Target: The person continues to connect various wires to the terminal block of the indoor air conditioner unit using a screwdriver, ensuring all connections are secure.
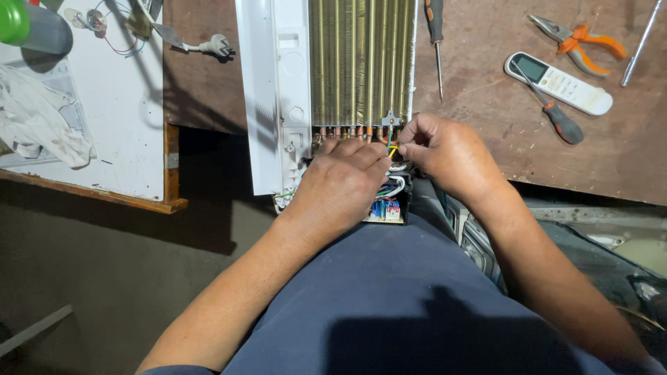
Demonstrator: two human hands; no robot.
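Observation:
An opened air-conditioner indoor unit (278, 83) lies on a brown workbench, its finned coil (361, 62) exposed, copper bends at its near end. My left hand (344, 184) rests over the control box at the unit's near end, fingers bent on the wiring. My right hand (445, 153) pinches a yellow-green wire (392, 149) beside the coil's end bracket. A bundle of coloured wires (389, 191) and a small circuit board (385, 210) show under my hands. What my left fingers hold is hidden.
On the bench (486, 42) lie a black-handled screwdriver (435, 35), a white remote control (559, 83), a second screwdriver (556, 114) across it, orange-handled pliers (580, 38) and a metal rod (643, 42). A white board (118, 104) with a rag (38, 125) and plug (215, 45) sits left.

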